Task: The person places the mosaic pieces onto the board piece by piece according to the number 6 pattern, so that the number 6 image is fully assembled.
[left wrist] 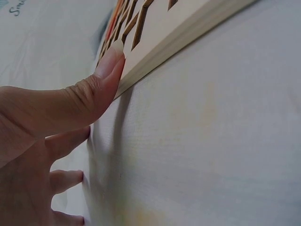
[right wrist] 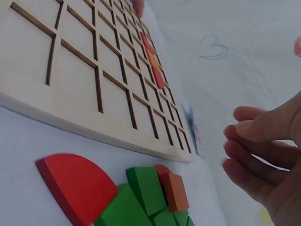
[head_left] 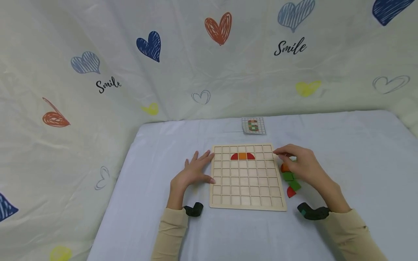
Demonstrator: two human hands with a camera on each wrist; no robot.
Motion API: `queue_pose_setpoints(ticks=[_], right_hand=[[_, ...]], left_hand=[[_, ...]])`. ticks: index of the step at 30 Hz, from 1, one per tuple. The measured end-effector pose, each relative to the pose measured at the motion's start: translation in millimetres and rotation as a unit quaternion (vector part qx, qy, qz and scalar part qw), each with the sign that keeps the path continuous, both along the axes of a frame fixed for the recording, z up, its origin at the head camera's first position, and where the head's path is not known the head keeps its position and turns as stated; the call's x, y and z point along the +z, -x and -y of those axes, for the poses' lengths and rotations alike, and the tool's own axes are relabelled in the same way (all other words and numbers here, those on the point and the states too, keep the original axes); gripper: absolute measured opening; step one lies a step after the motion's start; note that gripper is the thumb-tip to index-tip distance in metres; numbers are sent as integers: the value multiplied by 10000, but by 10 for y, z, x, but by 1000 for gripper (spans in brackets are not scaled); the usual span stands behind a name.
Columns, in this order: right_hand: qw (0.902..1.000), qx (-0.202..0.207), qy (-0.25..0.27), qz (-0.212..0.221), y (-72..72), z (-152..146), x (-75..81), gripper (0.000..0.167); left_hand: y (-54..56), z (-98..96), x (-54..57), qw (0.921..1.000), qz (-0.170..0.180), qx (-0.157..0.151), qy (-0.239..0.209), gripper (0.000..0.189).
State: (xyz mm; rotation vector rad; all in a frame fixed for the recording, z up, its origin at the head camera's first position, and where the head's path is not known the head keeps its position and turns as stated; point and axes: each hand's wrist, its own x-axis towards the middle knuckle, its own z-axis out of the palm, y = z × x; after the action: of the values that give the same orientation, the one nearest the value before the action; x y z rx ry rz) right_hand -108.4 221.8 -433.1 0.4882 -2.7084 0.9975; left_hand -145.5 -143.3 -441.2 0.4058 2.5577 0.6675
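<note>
A wooden grid board (head_left: pixel 241 208) lies flat on the white cloth. In its second row sit an orange square (head_left: pixel 242 156) and a red quarter-round block (head_left: pixel 234 156) on each side of it. My left hand (head_left: pixel 192 172) has spread fingers, and its thumb (left wrist: pixel 109 61) touches the board's left edge. At the right edge hovers my right hand (head_left: pixel 302 163), with bent fingers (right wrist: pixel 256 155) and the thumb close to them; no block shows between them. Below it lie several loose blocks, including green blocks (right wrist: pixel 146 190), a red quarter-round (right wrist: pixel 77 186) and an orange block (right wrist: pixel 175 192).
Behind the board lies a small pattern card (head_left: pixel 253 125) with a coloured figure on a grid. A white curtain (head_left: pixel 183 72) printed with hearts and "Smile" rises at the back and left. Dark straps with camera mounts (head_left: pixel 315 212) sit at both wrists.
</note>
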Motion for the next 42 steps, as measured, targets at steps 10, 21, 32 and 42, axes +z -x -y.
queue_pose_setpoints(ticks=[10, 21, 32, 42], right_hand=[[9927, -316, -213, 1148, 22, -301, 76, 22], [9788, -435, -354, 1968, 72, -522, -20, 29], [9735, -383, -509, 2196, 125, -646, -169, 35], [9794, -340, -466, 1933, 122, -684, -259, 26]], left_hand=[[-8, 25, 27, 10000, -8, 50, 36, 101], [10, 44, 17, 10000, 11, 46, 18, 101], [4, 28, 13, 10000, 32, 52, -5, 101], [-3, 1, -6, 10000, 36, 31, -38, 102]])
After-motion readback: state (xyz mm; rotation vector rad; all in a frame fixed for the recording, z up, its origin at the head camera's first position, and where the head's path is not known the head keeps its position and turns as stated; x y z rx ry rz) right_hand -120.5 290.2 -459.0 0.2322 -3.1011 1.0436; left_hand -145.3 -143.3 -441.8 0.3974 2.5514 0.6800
